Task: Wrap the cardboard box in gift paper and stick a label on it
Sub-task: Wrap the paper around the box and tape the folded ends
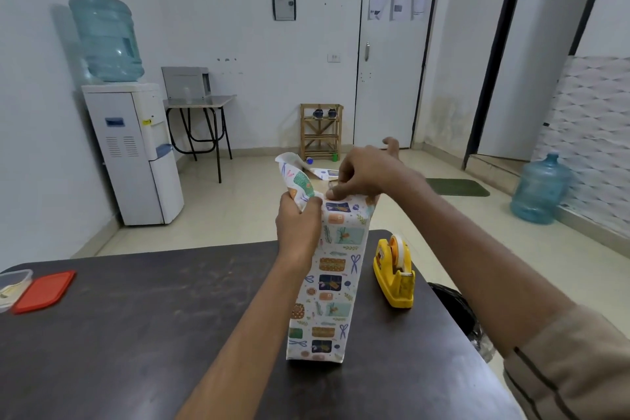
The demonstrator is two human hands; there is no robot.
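Note:
A tall box (329, 283) wrapped in white gift paper with printed parcels and bows stands upright on the dark table (153, 317). Its top end is open, with loose paper flaps (295, 177) sticking up. My left hand (298, 228) grips the upper left edge of the box and the flap there. My right hand (364, 174) is over the top, its thumb and fingers pinching the paper down at the top edge. The cardboard itself is hidden under the paper. No label is in view.
A yellow tape dispenser (395, 274) stands just right of the box. A red lid (44, 290) and a clear plastic container (12, 286) lie at the table's left edge. Beyond the table: a water cooler (133, 147), a small desk, a shoe rack, a water bottle (538, 191).

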